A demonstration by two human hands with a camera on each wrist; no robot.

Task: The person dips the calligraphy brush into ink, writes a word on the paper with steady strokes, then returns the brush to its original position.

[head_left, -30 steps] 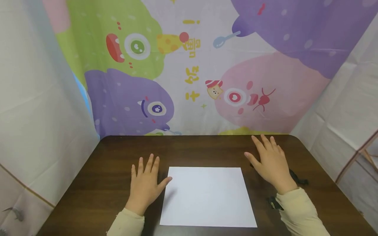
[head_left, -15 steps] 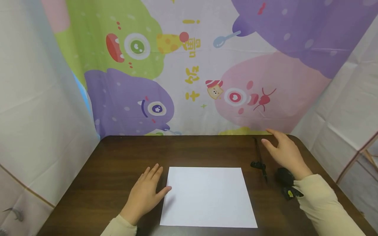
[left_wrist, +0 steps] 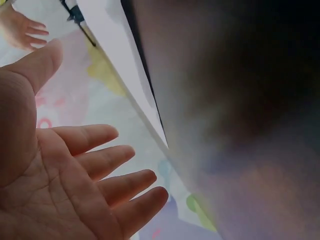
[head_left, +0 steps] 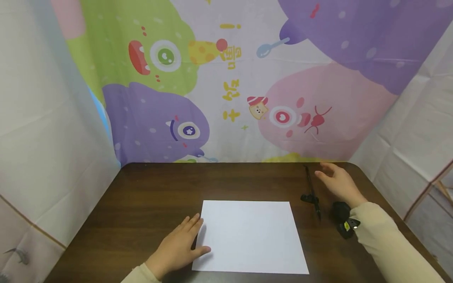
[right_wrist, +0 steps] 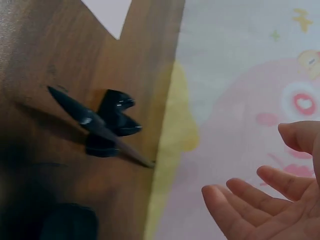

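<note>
A white sheet of paper (head_left: 251, 237) lies on the dark wooden table. My left hand (head_left: 178, 245) is at its left edge, fingers extended and thumb over the paper; whether it touches is hard to tell. The left wrist view shows the palm of that left hand (left_wrist: 65, 180) with nothing in it. To the right of the paper, a writing brush (head_left: 309, 184) leans on a small black brush rest (right_wrist: 114, 116), tip toward me. Beyond and right of the brush is my right hand (head_left: 341, 184), fingers loosely bent, holding nothing.
A dark, roundish object (head_left: 341, 211) sits on the table beneath my right wrist, its kind unclear. A printed cartoon curtain (head_left: 230, 78) hangs behind the table (head_left: 148, 188), with pale cloth (head_left: 400, 129) on both sides.
My left hand has moved nearer to me, toward the paper's left edge. My right hand has shifted right, uncovering the brush and its rest. The paper stays put.
</note>
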